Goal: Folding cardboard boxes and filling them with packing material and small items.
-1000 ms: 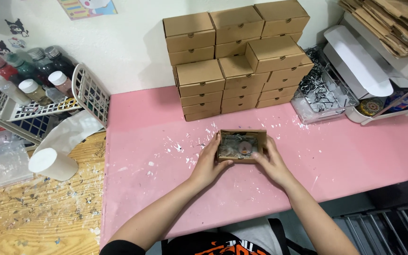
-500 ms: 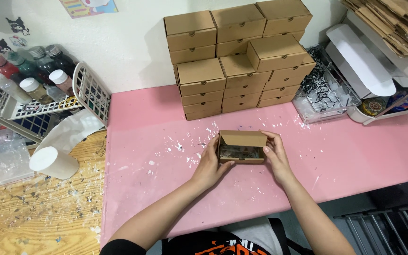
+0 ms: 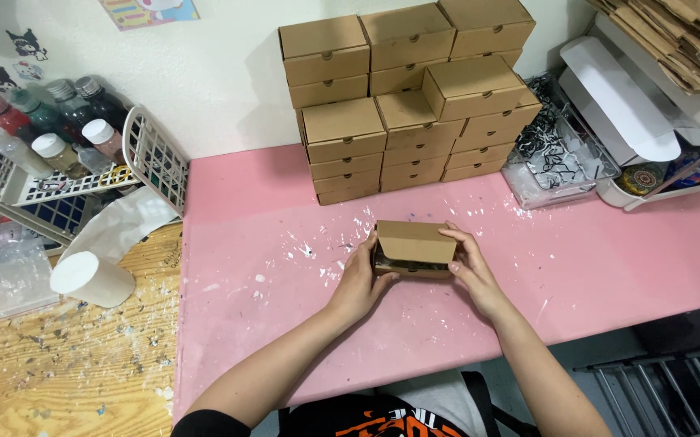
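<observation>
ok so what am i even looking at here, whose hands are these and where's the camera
There is no machine here. The camera sits on a person's head and looks down, so the two bare arms reaching in from below are that person's own. The left hand and the right hand hold a small brown cardboard box between them, its lid partly down. It rests on a pink mat speckled with white paint. Behind it stands a stack of closed boxes against the wall. At left are a white basket of paint bottles and a white cup.

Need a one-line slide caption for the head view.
Left hand and right hand fold a small brown cardboard box half-shut on a pink mat.
</observation>
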